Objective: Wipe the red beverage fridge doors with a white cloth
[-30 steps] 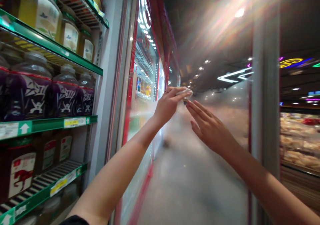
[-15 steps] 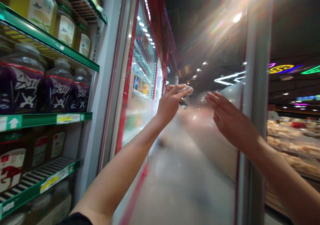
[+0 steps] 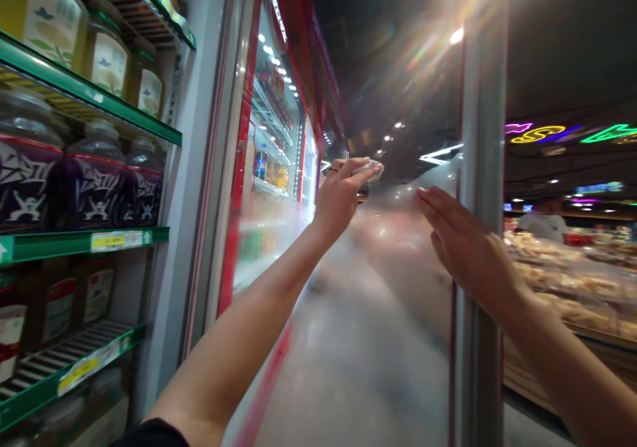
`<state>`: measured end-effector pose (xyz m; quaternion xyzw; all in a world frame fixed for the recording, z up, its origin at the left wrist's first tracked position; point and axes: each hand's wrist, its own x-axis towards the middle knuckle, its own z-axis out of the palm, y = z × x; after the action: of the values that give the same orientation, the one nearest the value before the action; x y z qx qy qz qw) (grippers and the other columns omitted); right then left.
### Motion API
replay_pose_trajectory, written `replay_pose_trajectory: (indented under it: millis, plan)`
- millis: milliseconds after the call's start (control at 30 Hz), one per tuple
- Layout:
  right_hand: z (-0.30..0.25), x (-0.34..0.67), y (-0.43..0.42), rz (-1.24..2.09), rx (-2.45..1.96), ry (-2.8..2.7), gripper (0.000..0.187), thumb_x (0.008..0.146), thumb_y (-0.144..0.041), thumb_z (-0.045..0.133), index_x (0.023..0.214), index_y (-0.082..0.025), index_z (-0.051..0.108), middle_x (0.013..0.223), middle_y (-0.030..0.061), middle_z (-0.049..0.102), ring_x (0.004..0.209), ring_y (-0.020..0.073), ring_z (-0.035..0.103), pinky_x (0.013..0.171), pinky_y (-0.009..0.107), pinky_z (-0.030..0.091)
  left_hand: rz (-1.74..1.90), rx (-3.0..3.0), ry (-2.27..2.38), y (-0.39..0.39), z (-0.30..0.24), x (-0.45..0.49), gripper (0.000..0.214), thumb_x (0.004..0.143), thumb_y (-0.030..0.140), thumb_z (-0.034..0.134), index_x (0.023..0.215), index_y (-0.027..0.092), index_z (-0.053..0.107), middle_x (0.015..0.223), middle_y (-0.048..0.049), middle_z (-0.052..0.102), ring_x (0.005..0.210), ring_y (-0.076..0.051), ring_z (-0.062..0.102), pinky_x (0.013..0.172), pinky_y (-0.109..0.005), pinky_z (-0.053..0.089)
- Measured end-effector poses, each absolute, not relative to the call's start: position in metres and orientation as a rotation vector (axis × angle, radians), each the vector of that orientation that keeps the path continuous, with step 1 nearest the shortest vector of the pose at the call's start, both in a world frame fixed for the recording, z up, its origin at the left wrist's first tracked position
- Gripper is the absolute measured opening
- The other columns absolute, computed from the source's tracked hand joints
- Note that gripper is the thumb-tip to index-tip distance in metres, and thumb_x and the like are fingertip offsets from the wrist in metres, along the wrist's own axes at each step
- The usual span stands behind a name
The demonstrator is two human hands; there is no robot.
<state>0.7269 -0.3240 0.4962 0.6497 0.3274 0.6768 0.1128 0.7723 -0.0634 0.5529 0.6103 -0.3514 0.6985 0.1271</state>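
A fogged glass door (image 3: 388, 341) filled the middle of the view, its grey upright frame (image 3: 478, 102) running top to bottom at 3 o'clock. Green shelves (image 3: 124, 238) of jars (image 3: 99, 182) stood at 9 o'clock, and a lit red-edged cooler (image 3: 269, 168) stood beside them at 10 o'clock. Beyond the frame, at 3 o'clock, lay a food counter (image 3: 572, 281) with a person (image 3: 542, 218) behind it, and neon signs (image 3: 542, 132) glowed at 2 o'clock.

The left hand (image 3: 341, 195) was raised just above centre, its fingers pinched on a small white wad (image 3: 371, 168) at the pane; contact with the glass could not be told. The right hand (image 3: 462, 248) was held flat with its fingers open and together, just beside the frame's inner edge, apart from the wad. Between the shelves and the door, the space was open from 6 to 7 o'clock, and the arms crossed it.
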Motion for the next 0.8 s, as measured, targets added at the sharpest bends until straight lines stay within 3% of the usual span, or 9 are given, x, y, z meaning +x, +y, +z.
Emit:
replay_pose_trajectory:
  millis: [167,433,667,800]
  plan:
    - [0.494,0.722,-0.331,1.957,1.922,0.937,0.086,0.099,0.000,0.042,0.176,-0.022,0.012,0.165,0.0170,0.055,0.152,0.0333,0.054,0.119,0.053,0.057,2.098,1.853,-1.109,-0.057,0.526,0.764,0.045,0.110,0.013,0.044,0.138,0.034,0.073,0.137,-0.0028,0.073,0.126,-0.020,0.065,0.107,-0.036,0.061]
    - [0.492,0.722,-0.334,1.976,1.931,0.949,0.086,0.099,0.000,0.045,0.176,-0.024,0.017,0.164,0.0134,0.057,0.153,0.0321,0.053,0.123,0.054,0.054,2.034,1.748,-1.052,-0.073,0.556,0.772,0.053,0.107,0.010,0.043,0.144,0.036,0.070,0.141,-0.0053,0.070,0.129,-0.027,0.063,0.110,-0.046,0.060]
    - [0.490,0.718,-0.334,2.025,1.942,0.926,0.078,0.100,-0.002,0.046,0.173,-0.021,0.029,0.159,0.0143,0.062,0.151,0.0328,0.056,0.122,0.055,0.054,2.181,1.802,-1.121,-0.086,0.533,0.767,0.045,0.108,0.014,0.050,0.142,0.036,0.070,0.137,-0.0032,0.073,0.125,-0.023,0.066,0.104,-0.037,0.061]
    - [0.490,0.718,-0.334,2.029,1.980,0.938,0.076,0.100,-0.002,0.045,0.172,-0.022,0.032,0.159,0.0137,0.062,0.152,0.0318,0.055,0.124,0.055,0.053,2.198,1.735,-1.030,-0.083,0.545,0.771,0.046,0.108,0.014,0.048,0.138,0.038,0.072,0.135,-0.0008,0.075,0.122,-0.023,0.067,0.102,-0.038,0.061]
